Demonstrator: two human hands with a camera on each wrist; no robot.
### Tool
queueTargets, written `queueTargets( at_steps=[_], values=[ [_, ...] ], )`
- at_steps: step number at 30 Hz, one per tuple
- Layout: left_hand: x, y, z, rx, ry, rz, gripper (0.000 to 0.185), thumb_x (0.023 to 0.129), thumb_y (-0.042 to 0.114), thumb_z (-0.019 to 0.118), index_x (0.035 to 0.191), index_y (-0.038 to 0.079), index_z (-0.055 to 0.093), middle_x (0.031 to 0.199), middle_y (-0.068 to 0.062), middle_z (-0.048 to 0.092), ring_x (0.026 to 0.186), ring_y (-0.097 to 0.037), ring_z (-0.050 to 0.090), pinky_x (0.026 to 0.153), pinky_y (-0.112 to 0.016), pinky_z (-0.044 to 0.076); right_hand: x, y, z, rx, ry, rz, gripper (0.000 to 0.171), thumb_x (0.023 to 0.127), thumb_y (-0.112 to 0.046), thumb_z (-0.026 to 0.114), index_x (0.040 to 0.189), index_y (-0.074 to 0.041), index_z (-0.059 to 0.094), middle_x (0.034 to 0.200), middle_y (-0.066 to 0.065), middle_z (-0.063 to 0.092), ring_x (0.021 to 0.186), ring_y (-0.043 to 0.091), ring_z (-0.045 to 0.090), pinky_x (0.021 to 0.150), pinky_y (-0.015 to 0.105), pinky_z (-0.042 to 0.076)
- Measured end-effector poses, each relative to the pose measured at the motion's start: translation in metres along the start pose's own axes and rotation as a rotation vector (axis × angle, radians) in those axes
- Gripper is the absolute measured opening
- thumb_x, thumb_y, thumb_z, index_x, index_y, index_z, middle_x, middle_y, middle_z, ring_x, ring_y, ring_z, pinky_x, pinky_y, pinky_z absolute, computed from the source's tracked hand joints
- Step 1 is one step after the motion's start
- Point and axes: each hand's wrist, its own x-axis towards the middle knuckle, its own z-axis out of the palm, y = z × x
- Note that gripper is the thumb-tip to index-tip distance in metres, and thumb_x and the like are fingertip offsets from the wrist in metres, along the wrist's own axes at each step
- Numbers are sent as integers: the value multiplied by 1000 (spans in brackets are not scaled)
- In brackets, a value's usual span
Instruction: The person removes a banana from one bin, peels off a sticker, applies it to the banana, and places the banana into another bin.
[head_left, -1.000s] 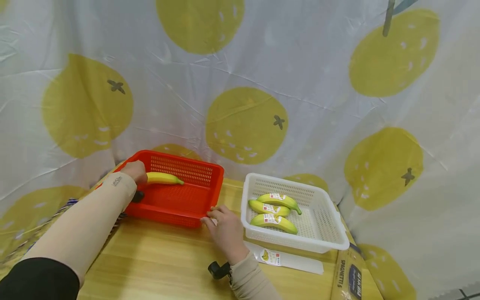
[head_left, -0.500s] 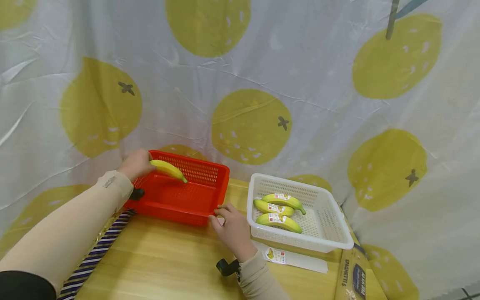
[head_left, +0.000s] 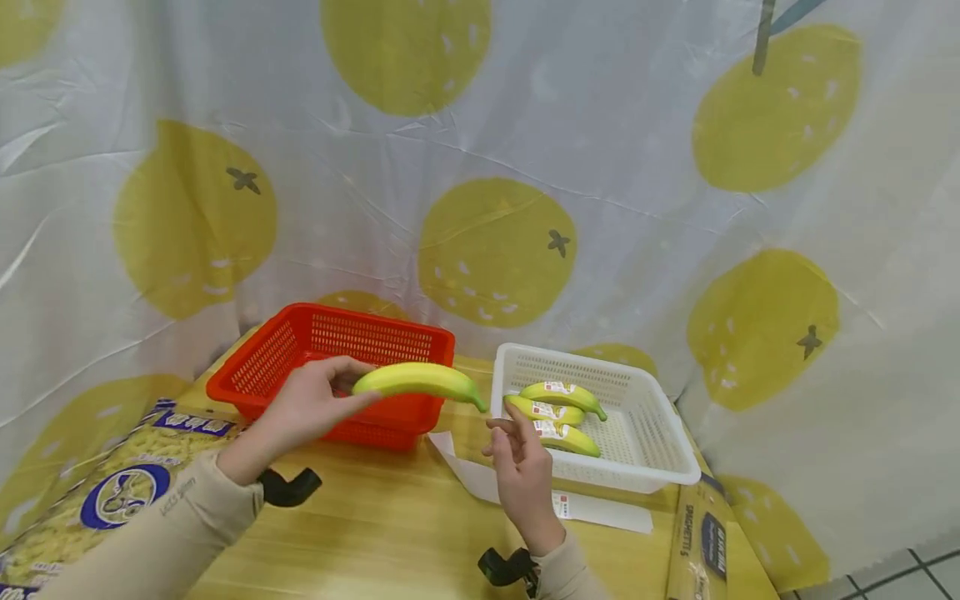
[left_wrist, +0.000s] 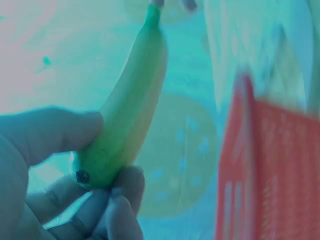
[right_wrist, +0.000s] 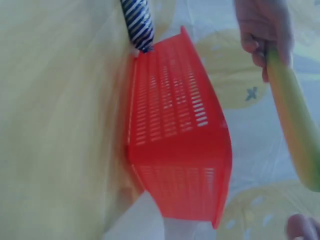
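Observation:
My left hand grips a yellow-green banana by one end and holds it level in the air, in front of the red basket. The same banana fills the left wrist view, pinched between thumb and fingers, and the banana also shows at the right of the right wrist view. My right hand hovers just below the banana's tip with fingers loosely raised, holding nothing. Beside it, the white basket holds three labelled bananas.
A white sheet with a banana label lies on the wooden table under the right hand. A printed food bag lies at the left, and a spaghetti pack at the right table edge. A lemon-print curtain hangs behind.
My left hand lifted the banana out of the red basket and carried it right, toward the white basket. My right hand let go of the red basket's rim and rose under the banana's tip.

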Motion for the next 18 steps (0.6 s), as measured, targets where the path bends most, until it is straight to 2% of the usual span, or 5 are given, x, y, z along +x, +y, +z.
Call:
queueTargets(
  at_steps=[6, 8, 12, 15, 18],
  values=[
    [-38, -10, 60, -139, -56, 29, 33, 87, 29, 85, 115, 18, 71, 97, 5, 72, 76, -10, 62, 65, -25, 54, -30, -2, -21, 151, 27, 191, 12, 101, -2, 63, 109, -1, 71, 83, 21, 69, 64, 19, 69, 58, 29, 57],
    [-47, -20, 72, -138, -96, 44, 31, 86, 24, 85, 111, 18, 69, 96, 6, 70, 77, -7, 62, 65, -24, 54, -39, -2, -23, 176, -49, 313, 10, 98, -7, 69, 105, -1, 72, 83, 20, 71, 62, 14, 67, 57, 27, 56],
    [-56, -39, 90, -51, -197, 95, 33, 84, 24, 86, 107, 23, 63, 92, 13, 64, 80, -2, 59, 69, -23, 50, -53, 2, -26, 115, -317, 533, 20, 94, -15, 76, 108, -2, 69, 83, 11, 74, 61, 7, 64, 56, 23, 54],
    [-58, -46, 97, 23, -266, 134, 37, 81, 31, 88, 106, 26, 62, 90, 16, 62, 80, 1, 57, 70, -23, 48, -58, 7, -30, 51, -462, 581, 21, 93, -17, 77, 105, -3, 68, 81, 7, 74, 59, 7, 64, 54, 23, 52],
    [-60, -49, 101, 89, -331, 147, 43, 77, 40, 90, 105, 27, 61, 88, 17, 61, 77, 3, 55, 67, -24, 47, -60, 11, -33, 62, -516, 612, 19, 92, -16, 77, 103, -3, 67, 80, 8, 74, 58, 11, 65, 51, 24, 51]
  ],
)
